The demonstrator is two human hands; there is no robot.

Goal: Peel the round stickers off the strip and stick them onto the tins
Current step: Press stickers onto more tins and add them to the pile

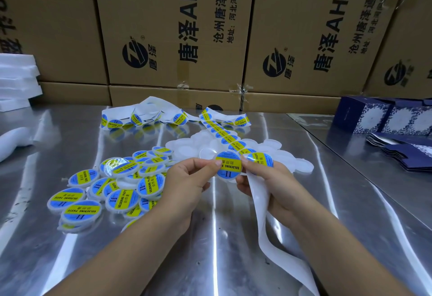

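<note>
Head view: left hand (187,179) pinches a labelled tin (228,167) just beside the right hand (264,179), which grips the sticker strip (224,135) running away across the counter (210,237), next sticker (260,161) at the tin's right edge.

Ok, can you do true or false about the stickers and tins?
1. The stickers are blue and yellow. True.
2. The done tins sit on the right. False: the done tins are piled on the left.
3. Both hands hold something. True: the left hand grips a tin, the right hand holds the strip.
4. The table is wooden. False: the table is shiny metal.
5. Cardboard boxes stand behind the table. True.
</note>
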